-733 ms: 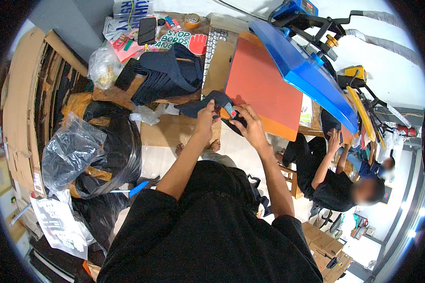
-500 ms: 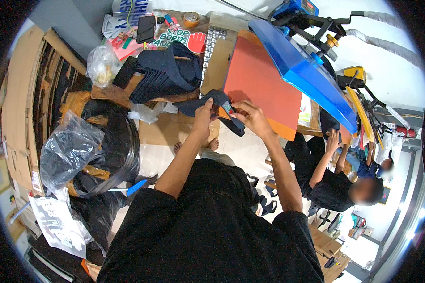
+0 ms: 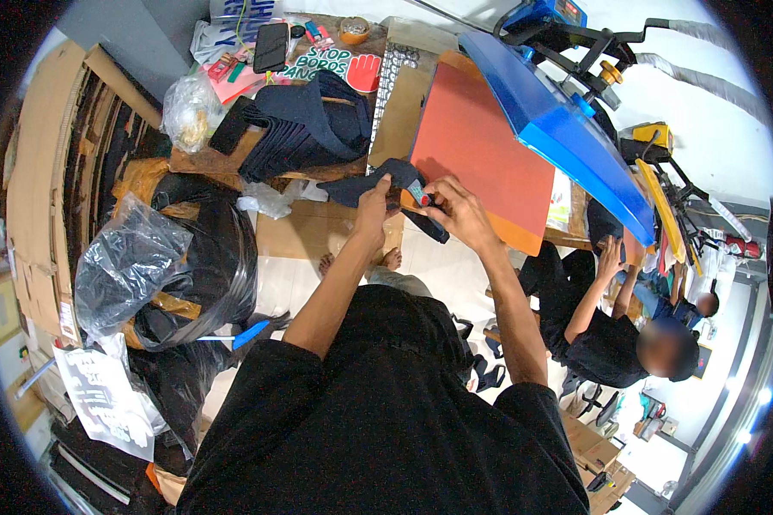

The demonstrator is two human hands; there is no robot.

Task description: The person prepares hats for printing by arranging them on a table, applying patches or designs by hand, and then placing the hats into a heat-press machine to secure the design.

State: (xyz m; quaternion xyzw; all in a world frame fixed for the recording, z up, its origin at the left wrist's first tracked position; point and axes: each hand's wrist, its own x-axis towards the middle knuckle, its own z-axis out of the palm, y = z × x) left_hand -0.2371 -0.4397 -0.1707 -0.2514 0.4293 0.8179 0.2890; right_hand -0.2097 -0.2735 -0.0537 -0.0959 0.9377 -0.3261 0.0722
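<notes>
A dark navy fabric piece (image 3: 349,190) is held up in front of the orange press bed. My left hand (image 3: 373,209) is closed on it, thumb on top. On its right part lies a small greenish printed patch (image 3: 416,190) with a red bit at its lower end. My right hand (image 3: 461,209) pinches at that red end; its fingertips partly hide the contact, and a dark flap of the fabric hangs below them. A stack of similar dark fabric pieces (image 3: 305,129) lies on the table beyond my left hand.
A heat press with a raised blue upper plate (image 3: 567,142) stands over its orange-red bed (image 3: 485,146). A phone (image 3: 271,47), stickers (image 3: 339,69) and a clear plastic bag (image 3: 189,112) lie on the table. Black plastic sacks (image 3: 206,257) stand at left. A co-worker (image 3: 610,343) works at right.
My right fingers have shifted slightly at the red end of the patch, and more red shows beside them. The left hand keeps its hold; the whole view has moved slightly.
</notes>
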